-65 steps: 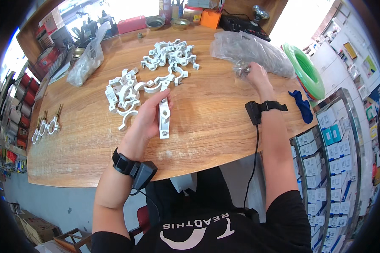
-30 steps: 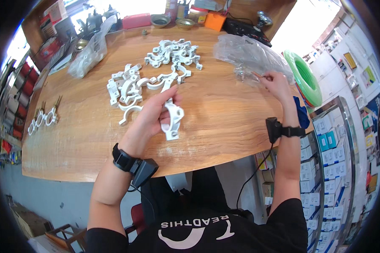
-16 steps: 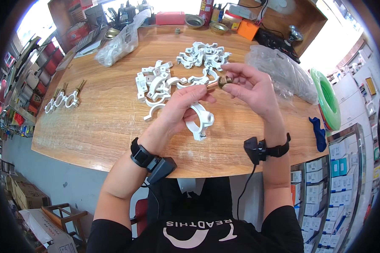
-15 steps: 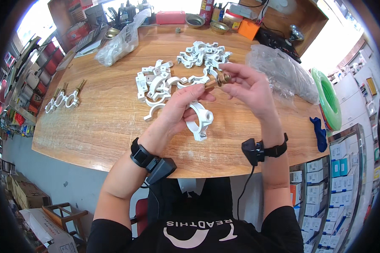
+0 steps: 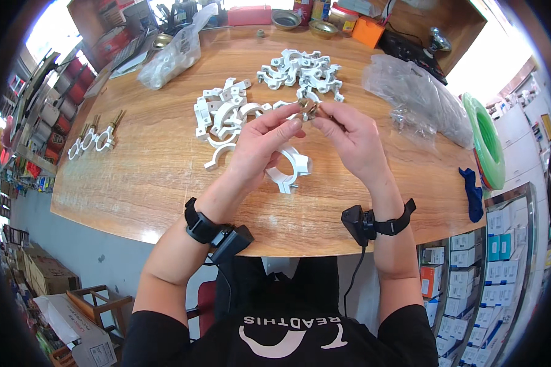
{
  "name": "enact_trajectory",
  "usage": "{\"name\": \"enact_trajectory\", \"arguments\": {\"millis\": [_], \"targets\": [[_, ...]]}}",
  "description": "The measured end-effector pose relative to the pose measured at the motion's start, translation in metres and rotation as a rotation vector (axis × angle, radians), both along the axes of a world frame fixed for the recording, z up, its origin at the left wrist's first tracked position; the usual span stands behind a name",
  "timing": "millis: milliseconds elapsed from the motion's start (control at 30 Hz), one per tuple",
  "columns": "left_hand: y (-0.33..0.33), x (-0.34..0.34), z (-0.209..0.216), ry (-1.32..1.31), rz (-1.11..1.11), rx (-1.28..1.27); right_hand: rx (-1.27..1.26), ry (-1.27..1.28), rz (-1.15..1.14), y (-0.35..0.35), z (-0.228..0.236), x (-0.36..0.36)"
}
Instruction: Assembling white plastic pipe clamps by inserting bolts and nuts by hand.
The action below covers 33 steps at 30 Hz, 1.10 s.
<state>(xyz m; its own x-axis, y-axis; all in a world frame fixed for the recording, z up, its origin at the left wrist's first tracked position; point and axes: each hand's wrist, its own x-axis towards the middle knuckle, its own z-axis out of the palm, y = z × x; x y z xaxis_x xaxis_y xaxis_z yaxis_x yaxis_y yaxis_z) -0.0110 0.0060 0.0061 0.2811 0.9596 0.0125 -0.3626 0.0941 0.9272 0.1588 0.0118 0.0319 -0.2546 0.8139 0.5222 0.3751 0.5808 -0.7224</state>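
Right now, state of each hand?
Left hand: closed, holding white ring clamp and touching brass-coloured fitting.
Right hand: closed, thumb and fingers pinching the brass-coloured fitting.

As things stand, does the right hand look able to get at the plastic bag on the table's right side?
Probably yes: only tabletop shows between the right hand and the plastic bag. The hand's grip is on a brass-coloured piece, though, so it would likely need to let go first.

The left hand (image 5: 256,147) partly hides the white clamp (image 5: 302,164) and brass piece (image 5: 308,109)
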Motion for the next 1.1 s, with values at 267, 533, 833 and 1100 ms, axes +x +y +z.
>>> {"name": "enact_trajectory", "arguments": {"millis": [267, 533, 833, 1100], "targets": [[0.004, -0.009, -0.002, -0.196, 0.017, -0.055, -0.109, 0.227, 0.044, -0.003, -0.005, -0.011], [0.009, -0.008, -0.007, -0.255, 0.016, -0.029, 0.007, 0.235, 0.043, 0.0, -0.01, -0.006], [0.01, -0.014, -0.007, -0.247, -0.013, -0.029, -0.089, 0.279, 0.084, 0.0, -0.012, -0.009], [0.007, -0.012, -0.002, -0.263, 0.043, -0.094, -0.083, 0.341, 0.098, -0.002, -0.012, -0.012]]}}
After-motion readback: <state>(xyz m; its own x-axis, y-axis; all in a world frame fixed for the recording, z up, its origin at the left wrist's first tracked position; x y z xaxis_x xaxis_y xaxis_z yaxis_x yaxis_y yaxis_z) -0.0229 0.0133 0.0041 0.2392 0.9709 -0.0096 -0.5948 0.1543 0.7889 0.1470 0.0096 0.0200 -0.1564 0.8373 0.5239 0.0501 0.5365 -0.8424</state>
